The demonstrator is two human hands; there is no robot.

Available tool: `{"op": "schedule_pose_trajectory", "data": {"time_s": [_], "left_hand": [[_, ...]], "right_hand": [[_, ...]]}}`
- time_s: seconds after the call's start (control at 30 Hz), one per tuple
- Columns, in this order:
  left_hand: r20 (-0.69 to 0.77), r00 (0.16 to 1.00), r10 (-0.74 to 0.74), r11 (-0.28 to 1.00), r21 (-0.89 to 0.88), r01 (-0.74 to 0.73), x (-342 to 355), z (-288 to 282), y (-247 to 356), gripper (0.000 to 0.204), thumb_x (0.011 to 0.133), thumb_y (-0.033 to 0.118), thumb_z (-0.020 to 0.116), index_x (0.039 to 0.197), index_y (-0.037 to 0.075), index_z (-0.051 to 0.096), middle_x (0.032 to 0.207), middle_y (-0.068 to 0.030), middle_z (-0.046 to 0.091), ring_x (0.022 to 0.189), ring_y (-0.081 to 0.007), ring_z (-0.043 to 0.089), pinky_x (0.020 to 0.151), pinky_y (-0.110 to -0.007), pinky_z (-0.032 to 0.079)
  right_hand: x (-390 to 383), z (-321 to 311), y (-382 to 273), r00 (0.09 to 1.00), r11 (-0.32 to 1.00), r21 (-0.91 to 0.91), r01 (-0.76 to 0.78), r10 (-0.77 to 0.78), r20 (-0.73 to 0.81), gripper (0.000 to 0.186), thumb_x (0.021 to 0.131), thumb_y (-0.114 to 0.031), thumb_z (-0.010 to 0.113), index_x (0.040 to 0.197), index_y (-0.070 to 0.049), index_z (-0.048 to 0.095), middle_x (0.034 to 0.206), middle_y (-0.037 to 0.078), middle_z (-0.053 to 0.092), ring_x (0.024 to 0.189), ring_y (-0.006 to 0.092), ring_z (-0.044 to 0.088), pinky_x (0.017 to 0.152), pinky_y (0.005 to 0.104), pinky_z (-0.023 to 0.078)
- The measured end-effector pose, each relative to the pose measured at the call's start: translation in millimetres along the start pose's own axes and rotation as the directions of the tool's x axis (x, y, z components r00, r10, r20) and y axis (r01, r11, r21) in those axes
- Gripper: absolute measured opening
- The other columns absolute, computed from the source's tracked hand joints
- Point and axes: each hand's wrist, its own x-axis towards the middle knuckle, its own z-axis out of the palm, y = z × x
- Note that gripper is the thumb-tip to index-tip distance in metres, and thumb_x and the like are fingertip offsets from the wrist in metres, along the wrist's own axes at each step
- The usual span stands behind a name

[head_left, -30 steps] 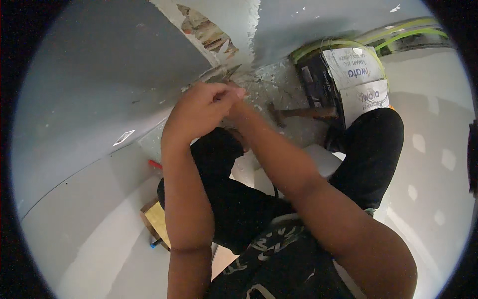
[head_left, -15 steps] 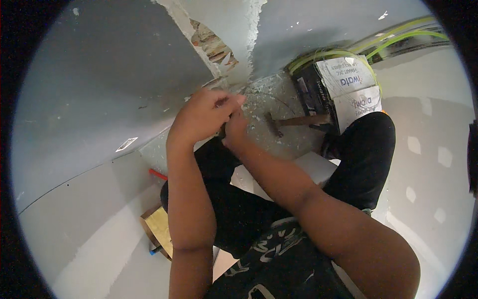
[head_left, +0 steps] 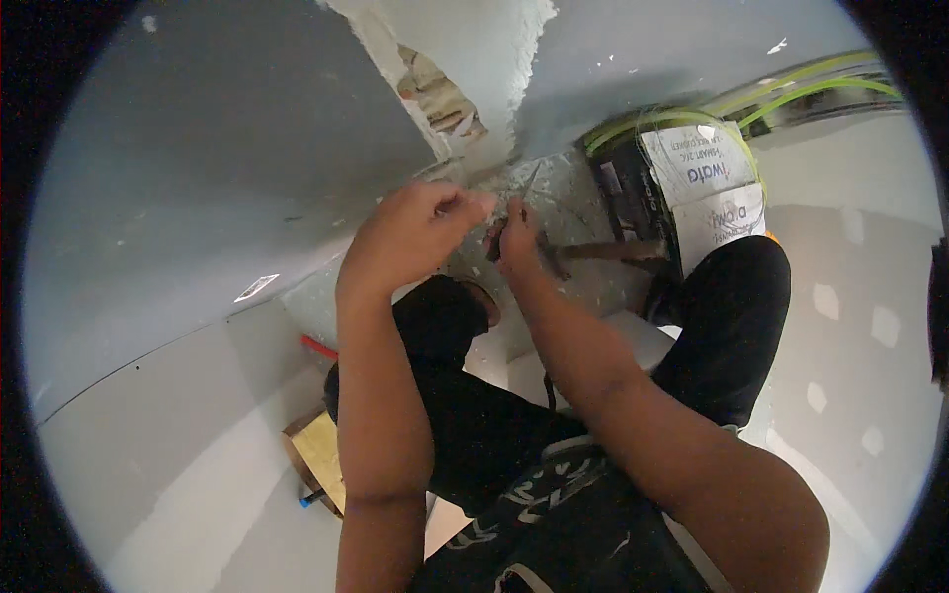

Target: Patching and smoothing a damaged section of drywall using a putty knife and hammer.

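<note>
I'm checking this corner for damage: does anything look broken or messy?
Yes. A ragged hole breaks the pale wall strip, exposing rough brown material, and the strip's edges look torn. Pale crumbs litter the floor near the right hand.

Blk box (head_left: pixel 625 190), wht papers (head_left: pixel 698 164), grn cable (head_left: pixel 840 83)

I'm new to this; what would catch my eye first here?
Probably the ragged hole in the grey wall at top centre. Below it, the right hand holds a thin pointed tool, left hand nearby. Further right, a hammer lies by a black box.
</note>
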Motion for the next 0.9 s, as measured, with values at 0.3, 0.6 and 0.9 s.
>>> {"op": "schedule_pose_trajectory", "data": {"time_s": [0.3, 0.6, 0.9], "left_hand": [[0.021, 0.997, -0.075, 0.997, -0.034, 0.076, -9, 4, 7, 0.042, 0.089, 0.039, 0.062, 0.102, 0.000, 0.069, 0.081, -0.0116, 0.069, 0.067, -0.0166, 0.062, 0.068, -0.031, 0.048], [0.014, 0.996, -0.083, 0.995, -0.051, 0.084, -8, 0, 13, 0.042, 0.090, 0.039, 0.061, 0.104, 0.000, 0.068, 0.078, -0.0089, 0.068, 0.067, -0.0133, 0.062, 0.066, -0.030, 0.049], [0.048, 0.997, -0.065, 0.996, -0.059, 0.067, -16, -8, 2, 0.043, 0.093, 0.037, 0.060, 0.110, -0.002, 0.066, 0.087, -0.0087, 0.068, 0.072, -0.0139, 0.064, 0.071, -0.029, 0.050]], "right_hand": [[-7, -15, 57, 0.967, 0.696, -0.712, 0.091, -0.233, -0.105, 0.040, 0.080, -0.023, 0.068, 0.103, 0.008, 0.056, 0.093, 0.024, 0.064, 0.089, 0.0404, 0.064, 0.082, 0.0466, 0.050], [-27, 13, 94, 0.909, 0.581, -0.801, 0.146, -0.397, -0.123, 0.032, 0.081, -0.021, 0.065, 0.095, 0.007, 0.059, 0.080, 0.025, 0.062, 0.076, 0.0397, 0.063, 0.066, 0.0454, 0.049], [40, 46, 43, 0.972, 0.751, -0.643, 0.153, -0.231, -0.038, 0.036, 0.075, -0.010, 0.063, 0.105, 0.009, 0.056, 0.095, 0.022, 0.064, 0.086, 0.0394, 0.065, 0.077, 0.0459, 0.052]]}}
